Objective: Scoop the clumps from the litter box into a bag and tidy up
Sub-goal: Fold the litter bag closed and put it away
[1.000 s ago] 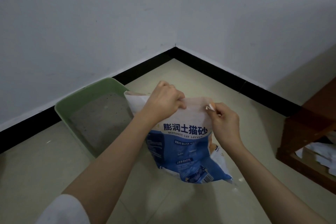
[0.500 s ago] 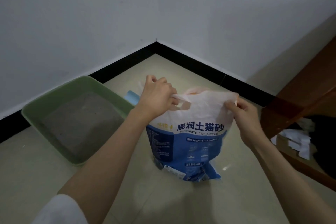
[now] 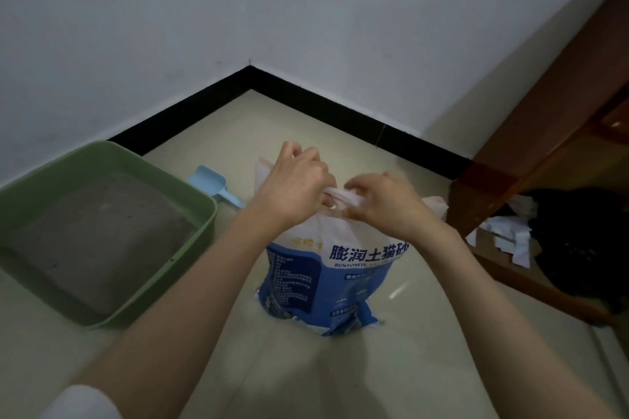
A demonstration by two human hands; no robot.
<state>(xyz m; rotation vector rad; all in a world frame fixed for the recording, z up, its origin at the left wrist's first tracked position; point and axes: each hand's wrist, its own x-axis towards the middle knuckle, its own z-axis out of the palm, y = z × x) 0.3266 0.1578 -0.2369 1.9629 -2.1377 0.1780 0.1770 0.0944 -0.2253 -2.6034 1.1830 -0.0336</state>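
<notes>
Beige tile floor, wall corner. Green plastic litter box (image 3: 143,308) at left edge; light-blue plastic scoop (image 3: 212,184) just beside it. Left hand (image 3: 294,185) and right hand (image 3: 388,204) both grip the upright blue-and-white litter bag's (image 3: 326,277) top, directly beneath the fingers; hands equally near.

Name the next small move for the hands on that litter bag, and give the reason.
Probably let go and reach for the blue scoop: both the left hand and right hand grip the bunched top of the litter bag, which stands upright beside the green litter box.
</notes>
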